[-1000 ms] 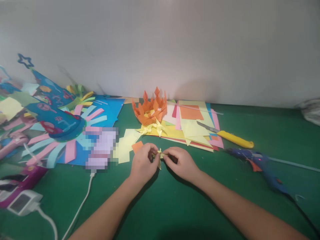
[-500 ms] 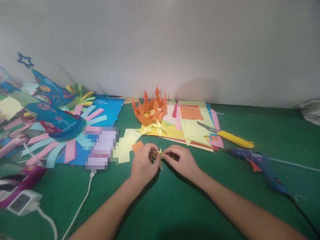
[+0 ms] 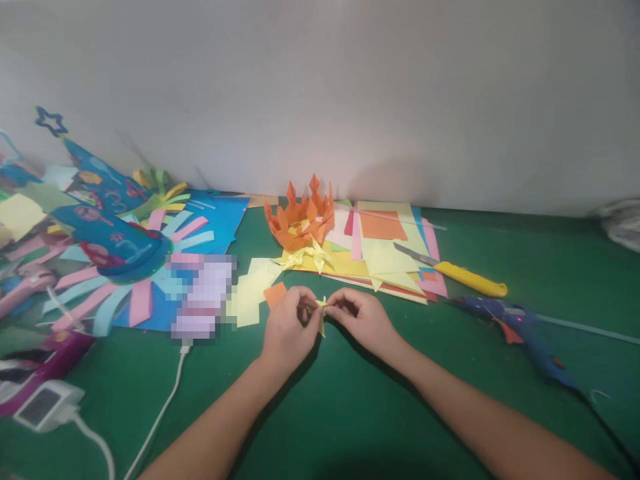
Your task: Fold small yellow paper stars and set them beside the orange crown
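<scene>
Between my two hands is a small folded yellow paper flower (image 3: 323, 325), its pointed petals showing above and below the fingertips. My left hand (image 3: 294, 327) pinches it from the left, thumb against fingers. From the other side my right hand (image 3: 361, 321) pinches a petal with thumb and forefinger. Just beyond them, finished-looking pale yellow paper flowers (image 3: 317, 255) lie on a yellow sheet. Behind these stands an orange folded-paper crown (image 3: 299, 223). A small orange paper square (image 3: 275, 294) lies by my left hand, partly covered by it.
Stacked coloured paper (image 3: 393, 257) lies at the back, with a yellow utility knife (image 3: 470, 279) on its right edge. A blue glue gun (image 3: 520, 333) rests at right. Decorated blue paper hats (image 3: 117, 240), a blurred-out device (image 3: 205, 297) and white cables (image 3: 167, 400) fill the left.
The yellow flower has turned slightly and stands a little more upright between my fingertips. Both hands stay in nearly the same place. Everything else on the table is unmoved.
</scene>
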{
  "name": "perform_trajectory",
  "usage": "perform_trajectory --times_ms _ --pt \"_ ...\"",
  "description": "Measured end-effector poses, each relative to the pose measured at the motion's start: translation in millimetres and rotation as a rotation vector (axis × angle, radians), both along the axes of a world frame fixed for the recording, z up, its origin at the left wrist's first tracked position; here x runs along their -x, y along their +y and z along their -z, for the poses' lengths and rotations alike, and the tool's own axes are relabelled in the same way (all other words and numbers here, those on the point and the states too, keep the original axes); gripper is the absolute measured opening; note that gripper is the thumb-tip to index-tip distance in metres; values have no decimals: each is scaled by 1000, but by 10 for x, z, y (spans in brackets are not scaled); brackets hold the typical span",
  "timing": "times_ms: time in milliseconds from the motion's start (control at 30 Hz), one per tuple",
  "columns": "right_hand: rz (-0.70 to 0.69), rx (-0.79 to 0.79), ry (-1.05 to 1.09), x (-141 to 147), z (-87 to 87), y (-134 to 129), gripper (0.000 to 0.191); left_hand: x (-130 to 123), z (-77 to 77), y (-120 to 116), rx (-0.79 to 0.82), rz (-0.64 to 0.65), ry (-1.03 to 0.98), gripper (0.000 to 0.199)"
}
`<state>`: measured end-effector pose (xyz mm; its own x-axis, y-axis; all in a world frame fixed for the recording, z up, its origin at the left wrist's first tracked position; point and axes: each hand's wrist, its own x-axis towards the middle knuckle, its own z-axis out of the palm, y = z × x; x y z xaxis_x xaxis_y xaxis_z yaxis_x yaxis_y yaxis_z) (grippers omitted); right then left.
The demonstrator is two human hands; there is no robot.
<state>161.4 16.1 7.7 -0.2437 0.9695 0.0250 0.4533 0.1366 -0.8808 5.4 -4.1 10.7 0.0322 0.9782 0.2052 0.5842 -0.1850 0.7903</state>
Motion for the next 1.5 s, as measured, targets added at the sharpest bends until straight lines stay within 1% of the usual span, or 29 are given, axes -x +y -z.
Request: perform_trajectory --times_ms 67,267,400,533,633,867,967,1067,1133,1233,1400,1500 --pt "-3 22 7 0 -10 2 9 -6 -2 -4 11 -1 -9 10" --pt "-50 14 37 -11 -12 -2 9 -12 1 -17 59 -14 -68 13" --pt "-76 54 69 -6 6 -16 9 -26 28 -1 133 -30 -183 17" --pt "-72 38 69 -4 26 -25 7 -44 63 25 218 -43 -345 22" --pt "-72 34 60 -8 35 -30 8 -45 72 36 256 -29 -455 24" --pt "-76 34 61 -15 30 -32 8 -28 69 48 284 3 -530 26" --pt "-51 -2 54 -16 26 -26 8 -23 64 63 275 11 -530 26" --pt "-10 -62 16 -20 26 -14 10 -19 62 71 241 29 -479 19" --pt "-1 -69 12 -25 31 -6 11 -15 64 69 218 49 -437 15" --pt "-1 -57 35 -29 42 2 10 -11 66 60 195 67 -393 15" --pt "-2 -50 40 -19 42 -3 10 -3 43 54 200 49 -308 11" --pt "-1 -100 51 -15 37 -16 6 3 23 58 212 29 -280 10"
